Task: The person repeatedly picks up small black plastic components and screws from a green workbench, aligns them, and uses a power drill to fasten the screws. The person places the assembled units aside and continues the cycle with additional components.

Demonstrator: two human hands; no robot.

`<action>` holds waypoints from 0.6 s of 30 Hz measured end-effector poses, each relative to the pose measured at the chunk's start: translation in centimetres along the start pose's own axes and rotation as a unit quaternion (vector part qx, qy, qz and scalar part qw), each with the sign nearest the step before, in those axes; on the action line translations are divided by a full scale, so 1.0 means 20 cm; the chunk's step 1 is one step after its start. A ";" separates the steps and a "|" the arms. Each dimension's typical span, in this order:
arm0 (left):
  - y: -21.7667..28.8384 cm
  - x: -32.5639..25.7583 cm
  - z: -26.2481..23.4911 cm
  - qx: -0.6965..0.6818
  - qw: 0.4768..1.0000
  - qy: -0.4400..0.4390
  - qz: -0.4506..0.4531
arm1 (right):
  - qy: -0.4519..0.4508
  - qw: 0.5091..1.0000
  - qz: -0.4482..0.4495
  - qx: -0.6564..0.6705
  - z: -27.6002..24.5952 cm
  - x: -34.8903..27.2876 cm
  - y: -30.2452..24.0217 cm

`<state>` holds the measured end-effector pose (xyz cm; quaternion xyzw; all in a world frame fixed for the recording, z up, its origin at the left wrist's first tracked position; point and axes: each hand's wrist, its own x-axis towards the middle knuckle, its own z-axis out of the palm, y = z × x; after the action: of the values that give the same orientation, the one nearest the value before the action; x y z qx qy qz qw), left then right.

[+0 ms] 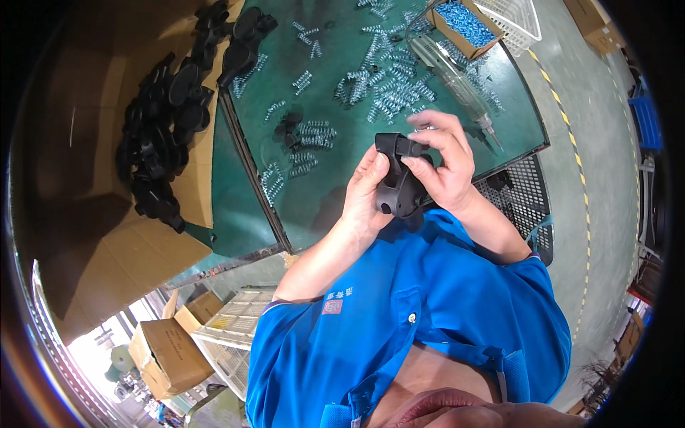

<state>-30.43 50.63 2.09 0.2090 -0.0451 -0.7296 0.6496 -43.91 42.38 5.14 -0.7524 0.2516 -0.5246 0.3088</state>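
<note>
Close to my body, over the near edge of the green table [242, 178], a black plastic part [397, 187] with a rounded lower body and a blocky upper end is held up. My left hand [365, 187] grips it from the left, thumb pressed along its side. From the right, my right hand [448, 158] has its thumb and curled fingers on the upper end. Whether a small piece sits between those fingers is hidden. Metal coil springs [403, 89] lie in a loose heap beyond my hands, with smaller bunches [314, 135] to the left beside a small black piece [288, 128].
A power screwdriver [457, 82] lies at the right, below a carton of blue screws [464, 28] and a white basket [515, 21]. A large cardboard box [93, 242] with several black parts [160, 135] stands left. A black perforated crate [524, 192] is at the near right.
</note>
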 end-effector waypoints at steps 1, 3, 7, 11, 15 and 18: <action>0.00 0.00 0.00 0.011 1.000 -0.009 0.014 | -0.020 1.000 0.016 -0.017 -0.02 0.01 -0.01; 0.00 0.01 0.00 0.048 0.998 -0.015 0.038 | -0.058 0.996 0.051 -0.049 -0.08 0.01 -0.02; 0.02 0.01 0.00 0.178 0.980 -0.005 0.092 | -0.143 0.979 0.018 -0.148 -0.18 0.05 -0.07; 0.07 0.03 0.03 0.314 0.944 -0.004 0.100 | -0.222 0.950 0.014 -0.218 -0.25 0.09 -0.12; 0.11 0.02 0.05 0.333 0.942 0.000 0.050 | -0.276 0.935 0.011 -0.223 -0.28 0.12 -0.13; 0.10 0.00 0.09 0.264 0.964 0.007 0.033 | -0.266 0.941 0.008 -0.206 -0.28 0.13 -0.13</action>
<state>-29.23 50.00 4.30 0.3762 -0.2386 -0.6687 0.5953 -48.17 41.25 10.08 -0.9097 0.2693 -0.2389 0.2068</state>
